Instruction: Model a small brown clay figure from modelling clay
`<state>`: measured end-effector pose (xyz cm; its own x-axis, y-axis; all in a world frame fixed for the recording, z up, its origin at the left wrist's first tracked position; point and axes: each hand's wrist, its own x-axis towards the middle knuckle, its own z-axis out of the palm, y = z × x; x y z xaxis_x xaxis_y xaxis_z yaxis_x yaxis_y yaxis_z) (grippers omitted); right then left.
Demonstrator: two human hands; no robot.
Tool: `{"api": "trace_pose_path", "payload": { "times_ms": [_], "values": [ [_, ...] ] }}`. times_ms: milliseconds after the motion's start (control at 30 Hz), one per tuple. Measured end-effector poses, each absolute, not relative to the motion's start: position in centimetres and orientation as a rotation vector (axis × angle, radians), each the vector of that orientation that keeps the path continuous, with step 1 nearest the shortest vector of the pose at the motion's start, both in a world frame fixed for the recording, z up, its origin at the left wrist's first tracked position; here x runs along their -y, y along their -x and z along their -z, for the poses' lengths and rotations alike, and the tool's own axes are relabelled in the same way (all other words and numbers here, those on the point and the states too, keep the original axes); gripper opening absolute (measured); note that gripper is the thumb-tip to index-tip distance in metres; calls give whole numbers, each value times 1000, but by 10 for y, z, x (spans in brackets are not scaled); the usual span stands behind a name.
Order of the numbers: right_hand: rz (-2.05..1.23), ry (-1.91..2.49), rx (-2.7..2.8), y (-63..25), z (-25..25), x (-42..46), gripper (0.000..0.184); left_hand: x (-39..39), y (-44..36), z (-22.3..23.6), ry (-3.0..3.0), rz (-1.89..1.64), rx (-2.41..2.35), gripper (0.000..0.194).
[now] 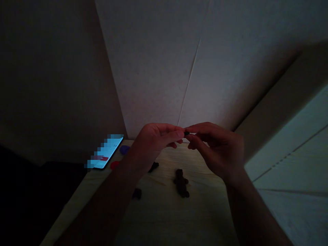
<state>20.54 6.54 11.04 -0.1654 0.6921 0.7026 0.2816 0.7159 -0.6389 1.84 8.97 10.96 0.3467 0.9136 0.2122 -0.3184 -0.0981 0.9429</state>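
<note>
The scene is dim. My left hand (pixel 156 141) and my right hand (pixel 217 150) meet above a light wooden table (pixel 164 215), fingertips pinched together on a tiny dark piece (pixel 186 133) between them. Below the hands a dark lumpy figure (pixel 181 183) lies on the table. Two smaller dark bits lie near my left forearm, one (pixel 153 166) under the wrist and one (pixel 137 193) closer to me.
A lit phone (pixel 106 153) lies at the table's far left corner. Beside it sit a small blue piece (pixel 124 149) and a red piece (pixel 114 164). A pale wall (pixel 179 61) rises right behind the table. Tiled floor (pixel 294 160) shows to the right.
</note>
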Motion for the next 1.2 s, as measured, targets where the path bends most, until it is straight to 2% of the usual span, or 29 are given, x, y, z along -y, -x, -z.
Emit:
{"api": "trace_pose_path", "payload": {
  "times_ms": [167,633,900,1033,1200],
  "values": [
    [-445,751,1745,-205,-110,-67,19,-90,-17,-109,-1298,-1157,-675,13],
    [-402,786,1689,-203,-112,-66,10,-87,-21,-111,-1373,-1273,-671,9],
    [-453,753,1701,-204,-109,-65,17,-87,-21,-112,-1411,-1270,-704,9],
    [-329,773,1754,-205,-111,-66,20,-87,-21,-110,-1381,-1283,-709,6],
    [-113,774,1845,-206,-113,-64,13,-86,-22,-111,-1340,-1260,-745,8]
  ]
}}
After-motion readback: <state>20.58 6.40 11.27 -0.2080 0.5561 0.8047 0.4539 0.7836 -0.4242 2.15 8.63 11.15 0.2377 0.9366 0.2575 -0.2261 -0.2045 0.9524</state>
